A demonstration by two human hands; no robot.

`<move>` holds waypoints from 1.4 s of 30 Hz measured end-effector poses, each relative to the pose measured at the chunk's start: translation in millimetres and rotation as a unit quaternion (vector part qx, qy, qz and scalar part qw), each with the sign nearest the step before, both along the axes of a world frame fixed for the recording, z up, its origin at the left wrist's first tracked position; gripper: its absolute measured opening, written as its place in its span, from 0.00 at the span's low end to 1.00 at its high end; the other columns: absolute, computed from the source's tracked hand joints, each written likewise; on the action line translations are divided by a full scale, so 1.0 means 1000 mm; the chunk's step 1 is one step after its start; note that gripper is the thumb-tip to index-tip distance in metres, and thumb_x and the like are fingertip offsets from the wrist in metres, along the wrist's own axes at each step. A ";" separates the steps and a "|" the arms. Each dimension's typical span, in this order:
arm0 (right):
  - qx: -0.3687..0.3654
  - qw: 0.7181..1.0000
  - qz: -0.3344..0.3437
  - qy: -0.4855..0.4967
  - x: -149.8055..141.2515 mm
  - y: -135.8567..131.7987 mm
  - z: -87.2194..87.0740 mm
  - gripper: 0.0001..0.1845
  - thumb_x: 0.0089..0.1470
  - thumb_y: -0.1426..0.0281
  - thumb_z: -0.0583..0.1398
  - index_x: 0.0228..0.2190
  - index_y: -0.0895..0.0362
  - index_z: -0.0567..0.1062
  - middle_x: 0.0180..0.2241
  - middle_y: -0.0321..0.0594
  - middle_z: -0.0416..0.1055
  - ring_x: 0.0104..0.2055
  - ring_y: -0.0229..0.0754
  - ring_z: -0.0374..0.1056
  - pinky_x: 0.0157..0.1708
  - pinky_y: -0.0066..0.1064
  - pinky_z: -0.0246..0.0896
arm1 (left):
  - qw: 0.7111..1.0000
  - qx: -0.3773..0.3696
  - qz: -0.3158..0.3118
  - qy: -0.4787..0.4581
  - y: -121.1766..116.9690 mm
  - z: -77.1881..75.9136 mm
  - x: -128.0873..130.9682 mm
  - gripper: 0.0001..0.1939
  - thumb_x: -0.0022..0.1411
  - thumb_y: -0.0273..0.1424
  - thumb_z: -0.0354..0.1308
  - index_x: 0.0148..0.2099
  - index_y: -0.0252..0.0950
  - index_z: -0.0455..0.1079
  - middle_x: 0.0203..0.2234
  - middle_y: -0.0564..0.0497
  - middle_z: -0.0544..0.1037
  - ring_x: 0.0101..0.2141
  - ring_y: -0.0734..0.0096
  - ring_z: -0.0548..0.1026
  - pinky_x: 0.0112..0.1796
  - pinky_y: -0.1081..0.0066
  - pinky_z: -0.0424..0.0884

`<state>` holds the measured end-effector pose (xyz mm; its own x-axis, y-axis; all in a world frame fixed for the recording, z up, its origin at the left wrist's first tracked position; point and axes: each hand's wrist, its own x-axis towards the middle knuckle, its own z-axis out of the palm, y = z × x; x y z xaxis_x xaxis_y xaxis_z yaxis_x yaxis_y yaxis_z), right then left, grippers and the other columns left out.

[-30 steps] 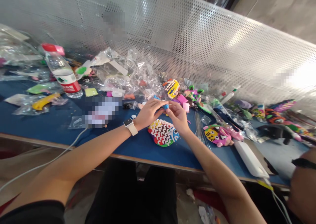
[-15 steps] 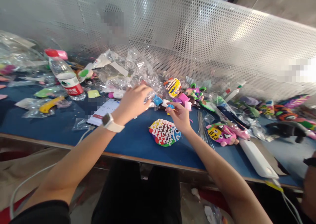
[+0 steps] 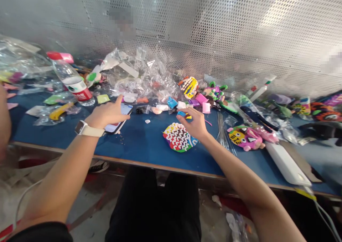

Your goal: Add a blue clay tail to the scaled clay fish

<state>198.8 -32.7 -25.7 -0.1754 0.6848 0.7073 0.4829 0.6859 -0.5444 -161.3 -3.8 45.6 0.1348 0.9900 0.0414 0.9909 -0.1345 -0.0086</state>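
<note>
My left hand (image 3: 107,114), with a white watch on its wrist, rests over a phone (image 3: 119,118) lying on the blue table (image 3: 139,142); its index finger is stretched out above the screen. My right hand (image 3: 193,122) hovers just above a colourful clay fish (image 3: 178,137) and pinches a small blue clay piece (image 3: 181,113) between its fingertips. Loose clay lumps in blue, white and pink (image 3: 187,105) lie just beyond the right hand.
A water bottle with a red cap (image 3: 71,79) leans at the left, near a yellow cutter (image 3: 59,111). Crumpled clear bags (image 3: 144,78) pile at the back by a perforated metal screen. Clay figures (image 3: 244,137) and a white power bank (image 3: 287,163) lie to the right.
My left hand left the blue clay piece and swung left, coming down on the phone. My right hand stayed above the fish with the blue piece.
</note>
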 end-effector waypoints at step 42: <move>-0.002 0.981 -0.122 0.154 0.020 0.013 0.004 0.19 0.69 0.50 0.62 0.47 0.51 0.79 0.38 0.42 0.79 0.35 0.42 0.74 0.29 0.33 0.70 | 0.948 0.066 -0.310 0.042 0.010 -0.047 0.160 0.15 0.77 0.24 0.48 0.49 0.27 0.77 0.42 0.35 0.81 0.42 0.53 0.82 0.37 0.62 0.72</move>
<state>218.4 -19.6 -21.4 0.2152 0.6827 0.6983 0.4442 0.5684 -0.6926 -1.5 6.2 -1.9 0.6964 0.7071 0.1230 0.7175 -0.6821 -0.1413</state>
